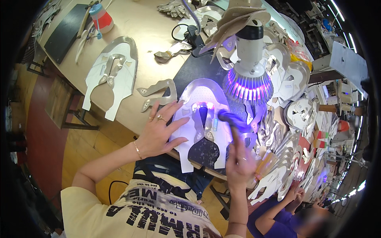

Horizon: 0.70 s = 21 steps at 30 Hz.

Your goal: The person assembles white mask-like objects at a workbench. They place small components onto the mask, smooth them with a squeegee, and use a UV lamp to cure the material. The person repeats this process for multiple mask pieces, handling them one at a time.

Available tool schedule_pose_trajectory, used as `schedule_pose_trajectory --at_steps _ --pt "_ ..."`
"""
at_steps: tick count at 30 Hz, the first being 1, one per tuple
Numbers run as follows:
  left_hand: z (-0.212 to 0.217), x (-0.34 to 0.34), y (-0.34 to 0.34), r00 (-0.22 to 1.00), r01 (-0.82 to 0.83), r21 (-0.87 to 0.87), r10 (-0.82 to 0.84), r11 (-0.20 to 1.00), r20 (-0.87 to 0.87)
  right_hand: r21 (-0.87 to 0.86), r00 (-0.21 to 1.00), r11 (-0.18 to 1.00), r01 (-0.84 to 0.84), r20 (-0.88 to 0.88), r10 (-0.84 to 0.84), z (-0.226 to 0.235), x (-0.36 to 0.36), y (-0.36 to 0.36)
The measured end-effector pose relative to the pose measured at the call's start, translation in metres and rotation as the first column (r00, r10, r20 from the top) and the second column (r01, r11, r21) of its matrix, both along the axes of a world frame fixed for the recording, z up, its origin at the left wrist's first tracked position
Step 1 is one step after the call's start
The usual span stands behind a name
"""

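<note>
A white shoe upper (pixel 185 131) with a silver toe edge and a silver inner piece lies flat in front of me, on a dark board (pixel 204 152). Violet lamp light falls on it. My left hand (pixel 160 129), wearing rings and a bracelet, rests spread on its left side, fingers apart. In my right hand (pixel 240 166) is a hammer, its dark head (pixel 234 119) smeared by motion over the right edge of the upper. A loose silver piece (pixel 160 89) lies just beyond my left fingers.
A lamp (pixel 249 75) with violet lights hangs at the right of the board. Another upper (pixel 129 75) lies at the left, near a red and blue bottle (pixel 102 20). Stacked uppers (pixel 283 170) fill the right side. A co-worker's purple sleeve (pixel 264 222) shows lower right.
</note>
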<state>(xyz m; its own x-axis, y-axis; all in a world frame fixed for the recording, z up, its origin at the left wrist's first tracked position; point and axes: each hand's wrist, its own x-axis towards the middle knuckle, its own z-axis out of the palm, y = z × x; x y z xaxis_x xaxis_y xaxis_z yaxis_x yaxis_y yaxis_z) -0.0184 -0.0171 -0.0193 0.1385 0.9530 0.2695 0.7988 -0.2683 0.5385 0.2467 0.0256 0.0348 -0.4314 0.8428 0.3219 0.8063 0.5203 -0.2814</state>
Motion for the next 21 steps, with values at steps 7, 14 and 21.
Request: schedule_pose_trajectory --at_steps 7,14,21 --pt "-0.010 0.007 -0.008 0.964 -0.255 0.122 0.263 0.959 -0.048 0.174 0.994 0.985 0.015 -0.107 0.004 -0.002 -0.003 0.008" --pt "-0.011 0.010 -0.002 0.983 -0.140 0.033 0.143 0.990 -0.112 0.142 0.997 0.989 0.035 0.063 -0.044 -0.006 -0.002 0.014" --pt "-0.005 0.008 0.016 0.983 0.083 -0.018 -0.084 0.996 -0.162 0.135 0.983 0.987 0.091 0.145 -0.111 0.001 0.013 0.010"
